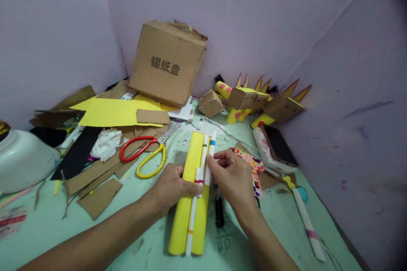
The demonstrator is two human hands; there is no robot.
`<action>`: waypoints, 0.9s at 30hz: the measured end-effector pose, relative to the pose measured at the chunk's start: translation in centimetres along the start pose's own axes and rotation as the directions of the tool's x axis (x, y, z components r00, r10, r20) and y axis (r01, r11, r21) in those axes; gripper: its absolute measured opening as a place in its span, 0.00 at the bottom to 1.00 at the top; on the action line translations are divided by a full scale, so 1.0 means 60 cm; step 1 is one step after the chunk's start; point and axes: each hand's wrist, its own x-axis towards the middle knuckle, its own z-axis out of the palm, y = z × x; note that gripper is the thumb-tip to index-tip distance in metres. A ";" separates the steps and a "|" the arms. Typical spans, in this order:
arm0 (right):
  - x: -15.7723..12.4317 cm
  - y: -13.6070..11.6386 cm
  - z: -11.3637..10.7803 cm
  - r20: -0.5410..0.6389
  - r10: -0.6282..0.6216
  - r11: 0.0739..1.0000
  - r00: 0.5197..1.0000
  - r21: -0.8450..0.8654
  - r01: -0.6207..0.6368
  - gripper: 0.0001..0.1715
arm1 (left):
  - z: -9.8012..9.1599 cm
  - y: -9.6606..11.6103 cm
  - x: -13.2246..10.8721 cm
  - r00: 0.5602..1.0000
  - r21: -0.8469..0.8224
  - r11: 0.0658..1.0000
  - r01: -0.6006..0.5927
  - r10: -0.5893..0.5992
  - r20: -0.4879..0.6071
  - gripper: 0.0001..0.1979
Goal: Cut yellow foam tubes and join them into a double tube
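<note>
Near the middle of the table lies a long piece of rolled yellow paper [182, 222]; I cannot tell if it is one piece or two. Several white markers, such as the one with an orange band [191, 220], rest lengthwise along its middle. My left hand [173, 186] grips the yellow paper from the left, its thumb pressing on markers with red and purple bands [197, 178]. Between the thumb and fingers of my right hand [233, 173] is a white marker with a blue band [211, 148], held at the paper's right edge. A black-handled tool [219, 209] lies just right of the paper.
Scissors [159, 139] with red and yellow handles lie left of the paper, beside cardboard scraps [100, 199] and yellow sheets [110, 112]. A cardboard box [168, 63] leans behind. Yellow-and-cardboard spiked figures [244, 97] stand back right, near a phone [280, 146]. Another marker [308, 224] lies right.
</note>
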 end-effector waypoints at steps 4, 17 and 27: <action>0.001 0.001 0.000 0.046 0.037 0.999 0.998 0.035 -0.038 0.14 | -0.001 0.000 0.000 1.000 0.009 1.000 -0.008 0.008 -0.005 0.05; -0.004 0.010 -0.005 0.017 0.026 0.999 1.000 0.029 -0.026 0.13 | 0.002 0.004 -0.001 1.000 -0.005 1.000 0.006 -0.006 -0.013 0.06; 0.001 0.009 -0.029 0.046 0.146 0.942 0.988 0.299 -0.153 0.13 | -0.005 -0.003 0.003 1.000 -0.041 0.999 0.007 -0.007 0.003 0.08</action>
